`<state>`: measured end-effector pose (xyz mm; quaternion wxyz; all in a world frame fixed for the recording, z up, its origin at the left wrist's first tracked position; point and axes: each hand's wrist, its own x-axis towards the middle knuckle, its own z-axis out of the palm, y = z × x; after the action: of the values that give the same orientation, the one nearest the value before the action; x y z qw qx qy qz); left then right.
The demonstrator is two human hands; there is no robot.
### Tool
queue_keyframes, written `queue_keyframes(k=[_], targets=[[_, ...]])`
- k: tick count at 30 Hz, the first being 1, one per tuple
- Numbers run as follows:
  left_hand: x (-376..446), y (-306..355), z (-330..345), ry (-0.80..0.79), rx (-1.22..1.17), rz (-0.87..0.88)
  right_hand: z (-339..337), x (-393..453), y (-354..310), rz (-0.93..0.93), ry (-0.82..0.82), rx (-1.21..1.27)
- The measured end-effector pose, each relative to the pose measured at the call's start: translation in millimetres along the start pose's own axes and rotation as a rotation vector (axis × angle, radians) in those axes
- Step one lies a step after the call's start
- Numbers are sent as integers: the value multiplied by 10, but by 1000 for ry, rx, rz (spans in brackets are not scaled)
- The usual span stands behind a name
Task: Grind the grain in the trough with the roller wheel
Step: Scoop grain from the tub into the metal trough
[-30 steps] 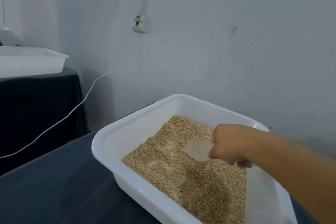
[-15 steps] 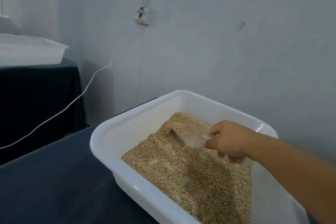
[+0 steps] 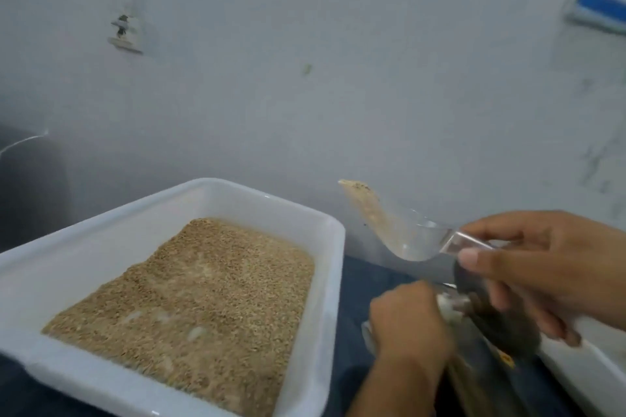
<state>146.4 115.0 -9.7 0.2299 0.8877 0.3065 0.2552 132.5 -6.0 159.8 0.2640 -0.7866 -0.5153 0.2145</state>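
1 head-worn view, forward and down, close over the tub.

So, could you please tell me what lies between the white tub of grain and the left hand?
In the head view, only a strip of dark blue tablecloth separates the white tub from the left hand; nothing else lies on it.

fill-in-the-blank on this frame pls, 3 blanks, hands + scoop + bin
1. The right hand holds a clear ____ by its handle.
2. The scoop, carrying some grain, is held to the ____ of the white bin, clear of it.
3. The left hand grips the handle of the dark ____ wheel.

Missing words: scoop; right; roller
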Motion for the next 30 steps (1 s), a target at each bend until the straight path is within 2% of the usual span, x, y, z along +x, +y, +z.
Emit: queue_keyframes(k=[8, 11, 16, 25, 30], targets=[[48, -33, 34, 109, 95, -99, -665, -1446, 826, 331, 310, 55], [56, -7, 53, 125, 126, -123, -668, -1837, 1288, 435, 329, 24], [30, 50, 104, 163, 59, -136, -542, -1815, 1703, 580, 158, -44], [46, 125, 21, 221, -33, -117, -508, -645, 1696, 493, 18, -349], [47, 101, -1, 219, -75, -111, -665, -414, 1592, 474, -110, -561]])
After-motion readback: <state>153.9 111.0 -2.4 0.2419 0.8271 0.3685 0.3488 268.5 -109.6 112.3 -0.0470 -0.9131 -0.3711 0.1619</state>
